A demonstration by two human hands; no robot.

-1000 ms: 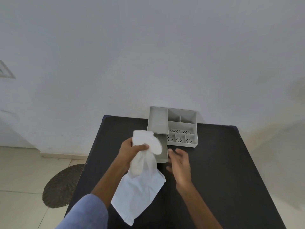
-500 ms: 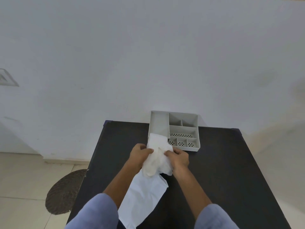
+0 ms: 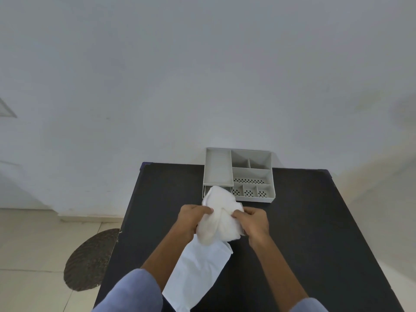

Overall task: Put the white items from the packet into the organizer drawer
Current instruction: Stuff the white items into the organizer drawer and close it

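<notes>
Black table [image 3: 315,233]: our left hand [image 3: 191,219] & right hand [image 3: 254,221] both grip white items [image 3: 221,221] w/ closed fingers, over packet [image 3: 200,271], near organizer [image 3: 238,174].

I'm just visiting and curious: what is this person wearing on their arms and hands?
Both hands, left hand and right hand, are bare: no gloves, rings or watch visible. The forearms are uncovered too. Light blue sleeves are pushed up near the elbows on both arms.
</notes>
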